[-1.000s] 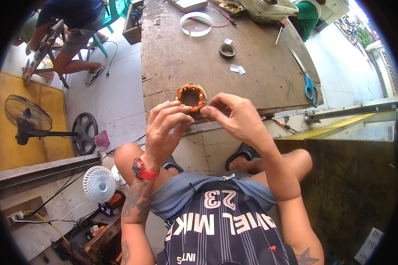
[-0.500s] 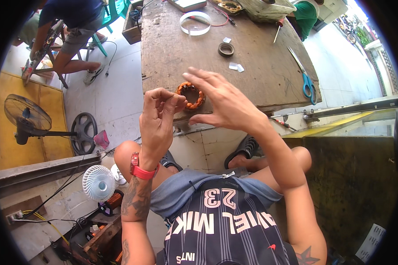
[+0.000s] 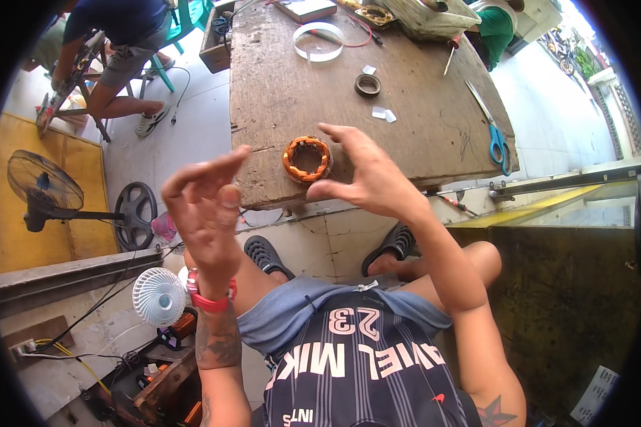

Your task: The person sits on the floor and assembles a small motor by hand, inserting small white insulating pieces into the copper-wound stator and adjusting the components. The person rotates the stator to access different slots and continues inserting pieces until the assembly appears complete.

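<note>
A ring-shaped motor stator (image 3: pixel 308 175) wound with orange-coated copper coils lies near the front edge of the wooden table (image 3: pixel 263 92). To its right hovers my right hand (image 3: pixel 370 171), thumb and fingers apart around that side, with nothing in the grasp. Left of the stator and clear of it, my left hand (image 3: pixel 208 206) is raised with its fingers stretched out and nothing in it. A roll of dark tape (image 3: pixel 367 85) rests farther back, beside small white slips (image 3: pixel 383 114).
Blue-handled scissors (image 3: pixel 497 142) lie by the table's right edge, a screwdriver (image 3: pixel 451 53) behind them. A clear plastic strip loop (image 3: pixel 318 41) sits at the back. Two fans, a white one (image 3: pixel 159 297) and a black one (image 3: pixel 44 188), stand at left. A person (image 3: pixel 121 57) sits far left.
My left hand has opened from a pinch beside the stator and moved left and toward me. My right hand has shifted slightly right and nearer, uncovering more of the stator.
</note>
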Available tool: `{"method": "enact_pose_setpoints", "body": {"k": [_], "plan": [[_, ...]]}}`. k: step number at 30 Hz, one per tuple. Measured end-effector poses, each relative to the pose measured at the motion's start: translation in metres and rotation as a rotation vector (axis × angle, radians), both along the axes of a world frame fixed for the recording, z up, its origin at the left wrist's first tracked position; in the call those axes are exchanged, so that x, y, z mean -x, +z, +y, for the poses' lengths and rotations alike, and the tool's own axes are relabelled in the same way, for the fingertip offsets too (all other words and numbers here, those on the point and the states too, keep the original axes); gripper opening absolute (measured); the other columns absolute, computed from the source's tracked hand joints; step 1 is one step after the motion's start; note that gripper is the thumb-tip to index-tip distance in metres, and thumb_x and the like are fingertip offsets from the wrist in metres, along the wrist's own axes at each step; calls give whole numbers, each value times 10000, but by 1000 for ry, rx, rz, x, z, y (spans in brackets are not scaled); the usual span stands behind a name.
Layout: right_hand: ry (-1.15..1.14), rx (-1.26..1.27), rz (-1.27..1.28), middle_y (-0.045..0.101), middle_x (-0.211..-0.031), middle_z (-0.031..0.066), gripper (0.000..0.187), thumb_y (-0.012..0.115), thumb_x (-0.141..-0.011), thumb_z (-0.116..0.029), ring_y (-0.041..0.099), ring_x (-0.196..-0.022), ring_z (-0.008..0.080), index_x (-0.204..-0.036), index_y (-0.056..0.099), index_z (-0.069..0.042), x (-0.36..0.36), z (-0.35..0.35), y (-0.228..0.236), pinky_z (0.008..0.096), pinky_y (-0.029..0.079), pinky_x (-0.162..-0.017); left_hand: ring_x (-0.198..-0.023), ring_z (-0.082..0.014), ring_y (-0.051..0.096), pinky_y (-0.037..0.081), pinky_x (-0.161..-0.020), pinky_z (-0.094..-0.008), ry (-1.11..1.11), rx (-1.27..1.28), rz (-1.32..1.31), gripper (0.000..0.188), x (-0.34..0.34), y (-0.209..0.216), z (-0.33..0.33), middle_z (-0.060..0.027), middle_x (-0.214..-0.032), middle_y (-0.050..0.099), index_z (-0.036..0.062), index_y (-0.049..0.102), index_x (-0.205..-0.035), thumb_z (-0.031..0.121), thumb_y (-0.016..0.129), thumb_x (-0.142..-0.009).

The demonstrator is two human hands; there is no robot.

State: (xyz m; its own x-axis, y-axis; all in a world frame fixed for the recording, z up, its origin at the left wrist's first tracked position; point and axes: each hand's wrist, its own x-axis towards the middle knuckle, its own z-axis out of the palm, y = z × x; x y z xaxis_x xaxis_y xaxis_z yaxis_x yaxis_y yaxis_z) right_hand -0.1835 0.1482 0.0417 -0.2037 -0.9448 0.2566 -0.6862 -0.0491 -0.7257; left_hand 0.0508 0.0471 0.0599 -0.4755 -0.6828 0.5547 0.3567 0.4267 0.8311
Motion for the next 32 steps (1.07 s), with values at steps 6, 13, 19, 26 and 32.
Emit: {"method": "enact_pose_setpoints", "body": {"k": [6, 13, 19, 26, 32], "plan": [[-70, -239, -68, 683, -959, 145, 397, 715, -1014, -381, 609, -816, 193, -1052, 718, 15, 10, 9, 9, 371, 490, -726, -1475, -373, 451, 384, -1236, -491, 45, 455, -638, 962, 25, -37, -17, -206, -1553, 459, 91, 340, -1567, 242, 909, -806], [-88, -351, -290, 638, -841, 123, 430, 633, -1059, -375, 614, -795, 199, -1019, 662, 52, 37, 11, 28, 357, 501, -736, -1289, -362, 565, 485, -1110, -477, -126, 545, -804, 895, 64, -36, -36, -153, -1406, 546, 240, 480, -1569, 397, 903, -796], [35, -12, -726, 611, -928, 15, 285, 563, -1114, -290, 624, -881, 106, -1039, 648, -29, 59, 39, 54, 278, 509, -860, -1369, -344, 516, 386, -1210, -513, -13, 980, -732, 443, 89, -26, -37, -154, -1415, 569, 190, 704, -1303, 318, 801, -889], [-312, 473, 15, 651, -957, 67, 189, 606, -1038, -178, 632, -890, 167, -1038, 684, -6, 41, 110, 84, 333, 549, -803, -716, -229, 626, 506, -621, -377, -511, 793, -315, 213, 73, -3, 51, -8, -811, 609, 109, 667, -946, 277, 786, -895], [115, 955, 156, 594, -1260, 152, 487, 591, -955, -546, 538, -1258, 324, -1224, 680, -151, 31, 216, 178, 646, 433, -1062, -604, -180, 584, 436, -551, -311, -1028, 71, -228, 334, -4, 1, 110, 5, -712, 597, 70, 771, -1017, 313, 897, -825]]}}
